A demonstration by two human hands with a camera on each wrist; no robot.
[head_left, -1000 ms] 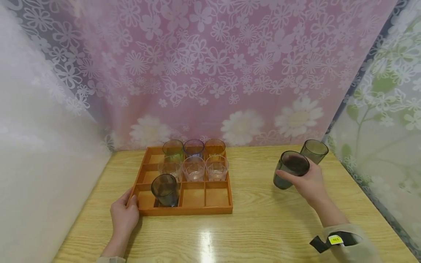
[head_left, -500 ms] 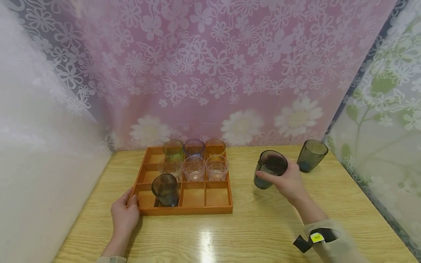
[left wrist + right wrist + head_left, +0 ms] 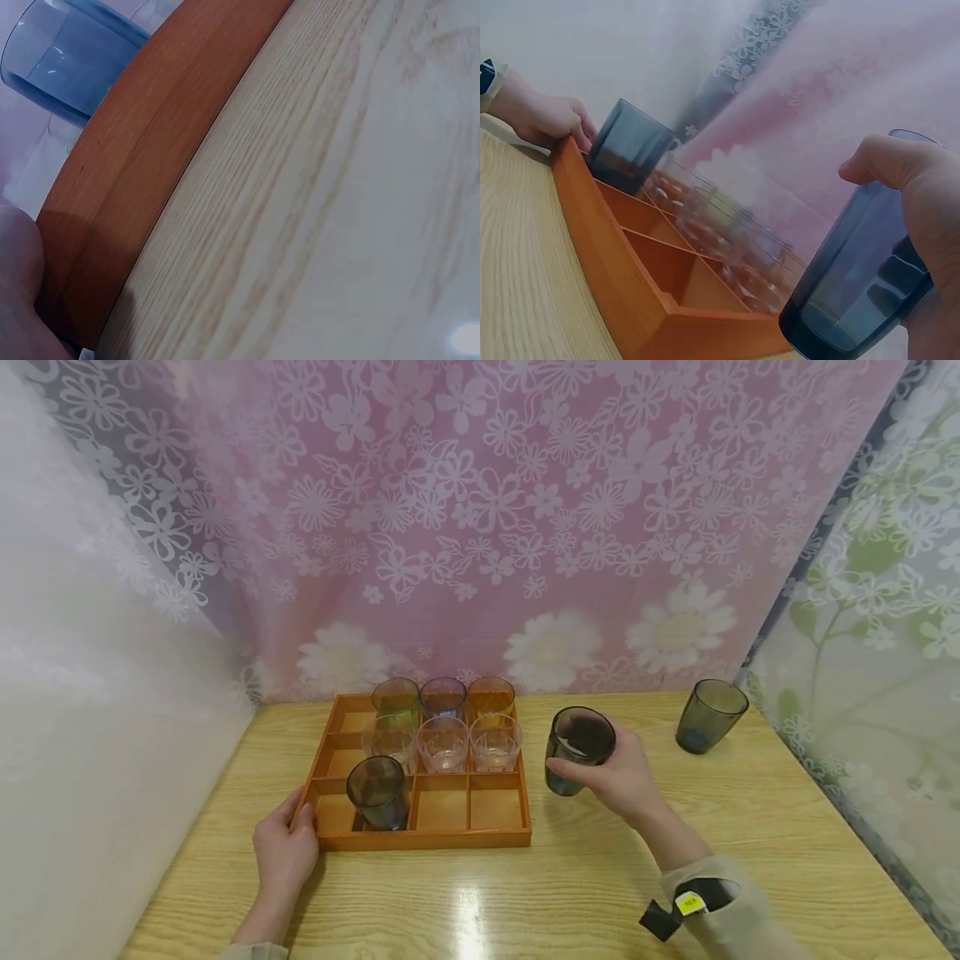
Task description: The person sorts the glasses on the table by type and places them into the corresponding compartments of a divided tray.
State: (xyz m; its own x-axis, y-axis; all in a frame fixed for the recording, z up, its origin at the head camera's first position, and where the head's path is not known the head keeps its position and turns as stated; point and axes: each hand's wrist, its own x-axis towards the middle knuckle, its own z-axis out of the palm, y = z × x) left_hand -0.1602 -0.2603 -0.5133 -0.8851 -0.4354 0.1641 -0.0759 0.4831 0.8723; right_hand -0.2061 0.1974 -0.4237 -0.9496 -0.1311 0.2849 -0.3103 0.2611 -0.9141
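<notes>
My right hand (image 3: 626, 777) grips a dark grey glass tumbler (image 3: 564, 777), held upright just right of the orange-brown wooden divided tray (image 3: 420, 841). In the right wrist view, thumb and fingers wrap that tumbler (image 3: 847, 285). My left hand (image 3: 285, 847) holds the tray's left side near its front corner, thumb on the rim. Another dark grey tumbler (image 3: 377, 797) leans slightly in the front row, second compartment from the left. Three clear glasses (image 3: 442, 747) fill the middle row beside its bare left compartment. Behind them stand a green glass (image 3: 395, 697), a purple glass (image 3: 442, 696) and an amber glass (image 3: 491, 695).
One more dark grey tumbler (image 3: 708, 718) stands at the table's back right. The wood-grain table (image 3: 570, 893) backs onto a pink flowered curtain (image 3: 465, 527). A white sheet (image 3: 90, 693) hangs at the left and a leafy patterned one (image 3: 885, 635) at the right.
My right hand has carried the grey tumbler leftward, away from the one at back right and close to the tray. The left hand and tray have stayed put.
</notes>
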